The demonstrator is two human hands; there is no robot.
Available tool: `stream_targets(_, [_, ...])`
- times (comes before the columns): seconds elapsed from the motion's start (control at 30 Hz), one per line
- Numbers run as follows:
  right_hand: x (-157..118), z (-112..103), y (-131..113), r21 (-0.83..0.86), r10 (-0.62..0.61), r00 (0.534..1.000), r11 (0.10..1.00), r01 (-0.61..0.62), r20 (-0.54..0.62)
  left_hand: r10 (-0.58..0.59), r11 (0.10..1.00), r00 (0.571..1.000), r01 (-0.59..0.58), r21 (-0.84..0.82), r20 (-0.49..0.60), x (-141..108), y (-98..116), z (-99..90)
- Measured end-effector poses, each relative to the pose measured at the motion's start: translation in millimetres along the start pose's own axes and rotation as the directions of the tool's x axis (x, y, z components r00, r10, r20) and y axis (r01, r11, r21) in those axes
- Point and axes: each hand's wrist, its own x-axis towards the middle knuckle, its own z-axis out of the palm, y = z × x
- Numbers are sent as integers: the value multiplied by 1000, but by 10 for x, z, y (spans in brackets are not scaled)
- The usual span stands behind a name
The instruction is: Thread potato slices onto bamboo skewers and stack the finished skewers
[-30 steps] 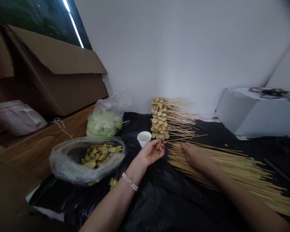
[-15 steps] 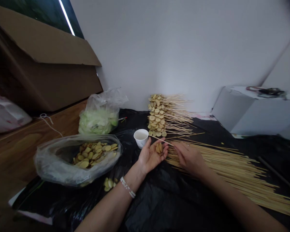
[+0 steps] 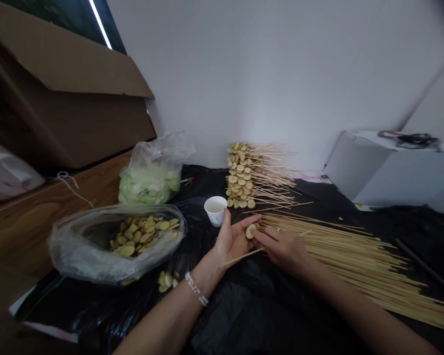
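Palm up, my left hand [image 3: 227,245] cradles a few potato slices [image 3: 249,231] at its fingers, thumb raised. My right hand [image 3: 289,252], with a ring on one finger, has its fingertips on those slices. A thin bamboo skewer [image 3: 241,257] passes through the right hand, its far end over my left wrist. Just behind the left hand stands a white paper cup [image 3: 215,211]. Many loose skewers [image 3: 340,249] lie beside and under the right hand. Farther back is a stack of skewered potato slices [image 3: 240,180], sticks pointing right.
An open plastic bag [image 3: 70,256] of potato slices sits at left, with a few loose slices [image 3: 166,281] near it. Behind are a bag of pale green vegetable [image 3: 148,185] and a cardboard box [image 3: 77,118]. A white box [image 3: 385,172] stands right, on black plastic sheeting [image 3: 244,310].
The skewer has swung from pointing up-left above the left palm to lying lower across the wrist. My right fingers have come to the slices, which now show a flat face.
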Motion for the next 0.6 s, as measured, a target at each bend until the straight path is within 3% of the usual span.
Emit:
stream_targets(0.27, [-6,-24,8,-31,-88,990,996,85,-109,-39,999,999,39,-15,-16,26,1,-28])
stream_targets(0.47, [-2,-129,34,-22,-131,957,991,129,-258,-99,995,990,100,1,-104,36,9,-36])
stream_targets(0.6, [7,-134,63,-42,-142,942,990,136,-304,-147,986,984,153,61,-105,41,-12,-76])
